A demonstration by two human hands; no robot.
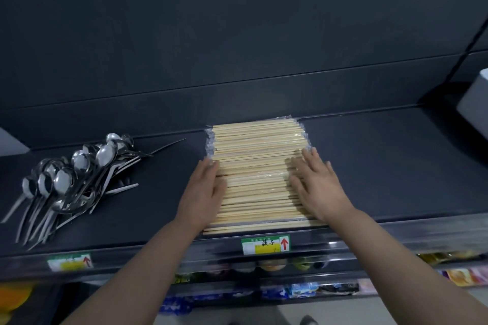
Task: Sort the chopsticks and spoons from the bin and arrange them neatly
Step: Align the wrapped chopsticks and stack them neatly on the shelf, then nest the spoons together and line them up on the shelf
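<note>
A: We get a dim picture here: the dark shelf (369,166) and its back wall swallow most of the light.
B: Yet we see bright glints on the spoons (79,171), and a faint sheen on the wrap round the chopsticks (256,145).
A: We find only soft shadows, under the left hand (203,187) and the right hand (317,182).
B: And we notice the wide lens bending the shelf edge into a curve toward the sides. The price label (265,244) is smeared, and the packets (303,290) beneath it are blurred past reading.
</note>
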